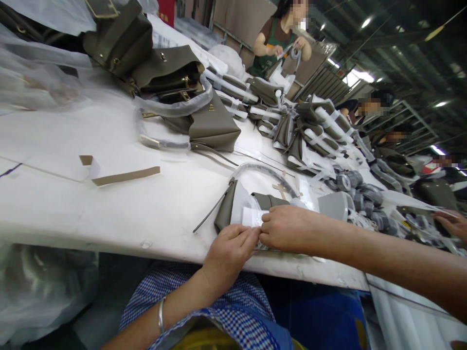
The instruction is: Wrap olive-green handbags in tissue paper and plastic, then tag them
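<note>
A small olive handbag (223,210) lies near the table's front edge, its handle (260,167) wrapped in clear plastic and arching behind it. White wrapping (251,217) covers its middle. My left hand (231,250) is closed at the near edge of this wrapping, fingers pressed together. Just right of it, my right hand (282,227) pinches the same wrapping, and the fingertips of both hands meet. What lies under the fingers is hidden. A thin dark strap (207,214) sticks out to the left of the bag.
Larger olive handbags (215,124) stand at the back left. Several wrapped bags (284,129) are piled farther back. Grey rolls (365,194) lie to the right. Brown strips (126,176) rest on the white table (54,204). A co-worker (280,41) handles a strap across the table.
</note>
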Demonstrator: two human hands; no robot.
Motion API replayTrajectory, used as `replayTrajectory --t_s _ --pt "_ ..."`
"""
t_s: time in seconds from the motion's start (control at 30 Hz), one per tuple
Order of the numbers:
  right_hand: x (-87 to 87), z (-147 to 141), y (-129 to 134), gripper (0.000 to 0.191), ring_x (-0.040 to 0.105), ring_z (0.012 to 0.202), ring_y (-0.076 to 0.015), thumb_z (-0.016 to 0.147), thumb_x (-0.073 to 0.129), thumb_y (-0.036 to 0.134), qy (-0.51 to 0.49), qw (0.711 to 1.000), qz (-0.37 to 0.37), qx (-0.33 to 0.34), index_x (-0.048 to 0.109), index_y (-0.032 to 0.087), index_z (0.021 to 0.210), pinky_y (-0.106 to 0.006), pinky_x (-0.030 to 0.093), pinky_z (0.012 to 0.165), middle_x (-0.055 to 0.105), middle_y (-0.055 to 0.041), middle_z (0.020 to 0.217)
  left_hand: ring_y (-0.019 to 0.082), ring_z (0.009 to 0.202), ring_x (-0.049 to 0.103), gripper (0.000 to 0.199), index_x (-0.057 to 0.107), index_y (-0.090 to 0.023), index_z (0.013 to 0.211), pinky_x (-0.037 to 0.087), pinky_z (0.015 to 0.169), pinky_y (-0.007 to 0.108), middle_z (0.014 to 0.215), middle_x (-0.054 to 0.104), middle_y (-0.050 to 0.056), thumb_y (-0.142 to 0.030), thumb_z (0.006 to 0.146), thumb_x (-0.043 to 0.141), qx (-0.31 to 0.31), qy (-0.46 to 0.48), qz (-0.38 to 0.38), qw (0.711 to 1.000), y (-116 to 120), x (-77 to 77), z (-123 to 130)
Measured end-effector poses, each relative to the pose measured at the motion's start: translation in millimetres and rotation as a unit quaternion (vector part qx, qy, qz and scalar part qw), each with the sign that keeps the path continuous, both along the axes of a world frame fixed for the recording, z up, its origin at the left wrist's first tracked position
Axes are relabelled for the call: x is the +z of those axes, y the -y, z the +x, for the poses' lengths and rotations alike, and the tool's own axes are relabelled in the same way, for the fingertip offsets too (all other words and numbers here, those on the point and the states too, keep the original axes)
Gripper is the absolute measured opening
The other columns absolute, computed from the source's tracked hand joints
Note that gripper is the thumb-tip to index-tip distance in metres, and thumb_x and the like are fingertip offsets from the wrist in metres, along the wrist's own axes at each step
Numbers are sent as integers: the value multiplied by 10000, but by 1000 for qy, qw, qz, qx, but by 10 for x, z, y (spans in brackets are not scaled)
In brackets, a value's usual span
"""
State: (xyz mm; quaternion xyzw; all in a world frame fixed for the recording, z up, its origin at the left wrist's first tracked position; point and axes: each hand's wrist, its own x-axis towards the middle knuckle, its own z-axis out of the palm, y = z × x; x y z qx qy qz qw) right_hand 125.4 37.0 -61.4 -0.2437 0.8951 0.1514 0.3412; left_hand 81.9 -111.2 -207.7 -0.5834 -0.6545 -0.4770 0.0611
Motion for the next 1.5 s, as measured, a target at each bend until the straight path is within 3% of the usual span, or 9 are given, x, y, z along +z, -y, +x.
replayTrajectory --t_s 0.4,0.77,0.93,1.1,1.27,1.5 --pt "183 -106 20 115 622 687 -175 887 642 120 22 999 31 -34 707 174 809 -290 361 579 696 -51 707 227 963 642 435 525 -133 1281 559 853 375 1007 724 68 -230 887 679 -6 -3 -17 1000 1 -19 11" --pt "186 -43 4 103 631 714 -195 895 626 130 -1 999 25 -44 709 184 865 -274 350 540 693 -62 739 235 969 654 475 510 -141 1326 572 863 394 1012 729 83 -234 889 673 -2 -16 -18 1000 -2 -78 14" --pt "194 4 -20 150 633 744 -208 874 648 120 -27 998 27 -49 703 202 986 -262 332 528 678 -50 697 229 970 643 498 521 -133 1319 559 880 375 1002 729 67 -233 867 703 6 -27 -16 999 3 -59 9" --pt "226 -26 15 177 646 647 -172 895 613 91 8 993 43 -109 724 184 996 -258 352 525 723 -54 774 224 981 636 552 503 -148 1351 549 891 366 1069 729 56 -226 850 721 8 -36 -17 999 10 -46 4" --pt "337 -75 33 180 681 756 -191 910 582 68 17 993 42 -111 718 172 967 -263 381 580 726 -61 844 223 1001 633 534 516 -138 1341 542 915 368 1096 729 59 -229 855 716 5 -40 -15 999 16 -59 11" --pt "383 -189 -59 96 666 804 -188 924 637 217 -19 990 35 -134 701 189 990 -269 365 614 720 -52 922 222 1029 624 538 494 -142 1366 535 939 377 1124 724 59 -217 874 696 -8 -31 -20 999 14 -69 15"
